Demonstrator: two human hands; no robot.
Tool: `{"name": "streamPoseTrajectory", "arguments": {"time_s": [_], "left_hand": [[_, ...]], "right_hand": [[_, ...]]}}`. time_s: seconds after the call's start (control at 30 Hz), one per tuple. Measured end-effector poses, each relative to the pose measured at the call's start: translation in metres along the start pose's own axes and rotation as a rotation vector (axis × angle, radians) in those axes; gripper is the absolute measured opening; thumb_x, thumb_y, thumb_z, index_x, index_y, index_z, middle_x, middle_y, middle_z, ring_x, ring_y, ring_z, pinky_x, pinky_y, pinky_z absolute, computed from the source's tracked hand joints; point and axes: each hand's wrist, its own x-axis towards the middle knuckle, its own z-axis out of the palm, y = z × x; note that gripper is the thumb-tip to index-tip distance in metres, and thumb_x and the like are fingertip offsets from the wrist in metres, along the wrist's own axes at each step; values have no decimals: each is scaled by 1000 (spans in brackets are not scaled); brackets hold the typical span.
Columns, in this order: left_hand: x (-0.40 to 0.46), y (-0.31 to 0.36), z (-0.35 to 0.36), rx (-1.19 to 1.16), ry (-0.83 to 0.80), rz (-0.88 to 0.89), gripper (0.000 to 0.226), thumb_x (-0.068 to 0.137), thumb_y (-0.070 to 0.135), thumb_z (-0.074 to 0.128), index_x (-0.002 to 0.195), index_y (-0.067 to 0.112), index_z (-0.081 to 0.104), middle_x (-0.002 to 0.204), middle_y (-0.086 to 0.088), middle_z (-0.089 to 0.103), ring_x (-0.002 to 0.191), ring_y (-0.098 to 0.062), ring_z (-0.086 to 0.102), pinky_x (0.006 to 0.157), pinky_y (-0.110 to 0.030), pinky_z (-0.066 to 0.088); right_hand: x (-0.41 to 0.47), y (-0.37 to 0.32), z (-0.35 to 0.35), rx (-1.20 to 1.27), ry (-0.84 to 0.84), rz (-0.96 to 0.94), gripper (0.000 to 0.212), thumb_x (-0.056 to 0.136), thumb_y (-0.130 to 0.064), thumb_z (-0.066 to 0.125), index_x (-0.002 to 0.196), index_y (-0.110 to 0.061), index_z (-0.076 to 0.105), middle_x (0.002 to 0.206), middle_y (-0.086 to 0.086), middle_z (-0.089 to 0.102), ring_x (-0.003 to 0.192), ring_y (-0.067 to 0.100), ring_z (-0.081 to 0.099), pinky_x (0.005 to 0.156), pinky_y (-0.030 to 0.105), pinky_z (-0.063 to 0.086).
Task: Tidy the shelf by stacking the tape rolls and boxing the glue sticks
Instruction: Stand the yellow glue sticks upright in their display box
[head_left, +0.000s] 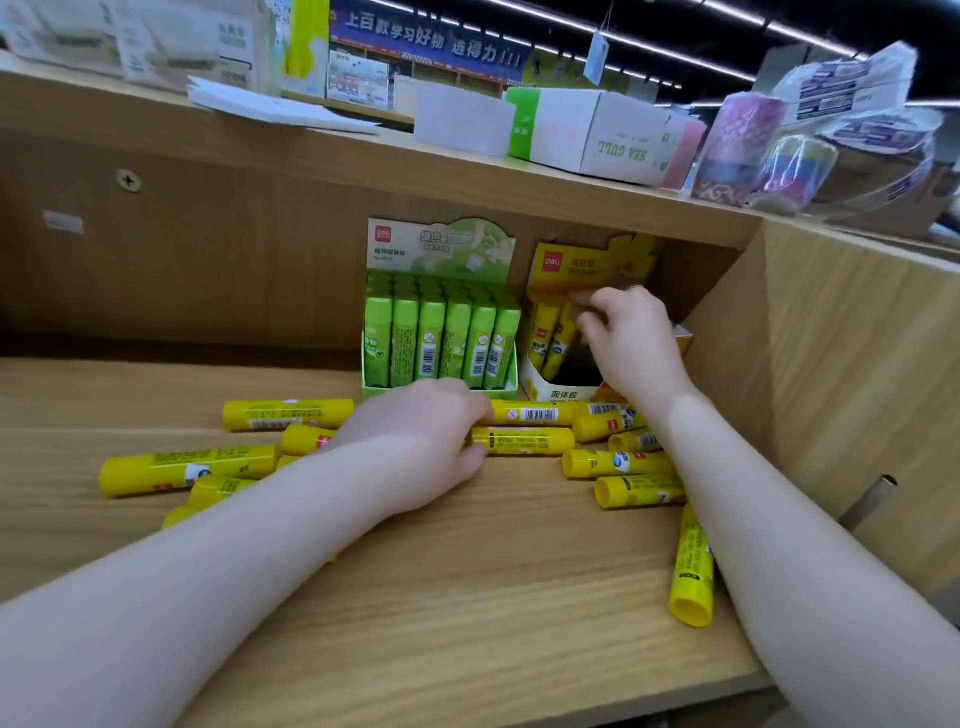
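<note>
Nearest me, one yellow plastic glue stick (691, 571) lies by itself on the pale wood-grain shelf board (467, 597), tucked against my right forearm. Further in, more loose yellow glue sticks lie flat, scattered left and right; the longest one (187, 469) sits far left. My left hand (421, 441) rests palm down among them, fingers curled round the end of a yellow stick lying crosswise (524, 440). Behind it stands the green cardboard display box (441, 332), packed with upright green glue sticks. Just right of that, the yellow cardboard display box (566, 384) holds a few upright yellow sticks. My right hand (631, 338) is over this box, fingers bent at its upper part (what they pinch, I cannot tell). On the top ledge, plastic-wrapped coloured tape rolls (748, 150) sit far right.
</note>
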Motion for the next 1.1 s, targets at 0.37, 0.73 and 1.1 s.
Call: {"name": "streamPoseTrajectory", "arguments": {"time_s": [0.37, 0.73, 1.1], "left_hand": [[-1, -2, -2, -84, -12, -49, 32, 92, 40, 48, 120, 27, 52, 119, 4, 51, 111, -18, 48, 89, -32, 44], [4, -8, -5, -417, 205, -177, 19, 93, 35, 48, 107, 23, 43, 106, -1, 62, 93, -26, 57, 81, -37, 47], [3, -6, 2, -227, 58, 128, 53, 94, 38, 45, 141, 39, 22, 148, 21, 25, 134, -5, 29, 105, -22, 25]], "right_hand": [[-8, -1, 7, -215, -9, -73, 20, 96, -18, 42, 104, -8, 58, 88, 4, 44, 84, 30, 54, 62, 33, 41], [-24, -24, -11, 1071, -395, 32, 16, 84, -21, 57, 93, -8, 58, 70, 4, 65, 59, 16, 62, 52, 24, 51], [-11, 9, -24, 299, 177, 101, 25, 83, -24, 68, 86, -20, 44, 73, 1, 63, 66, 17, 64, 62, 33, 54]]}}
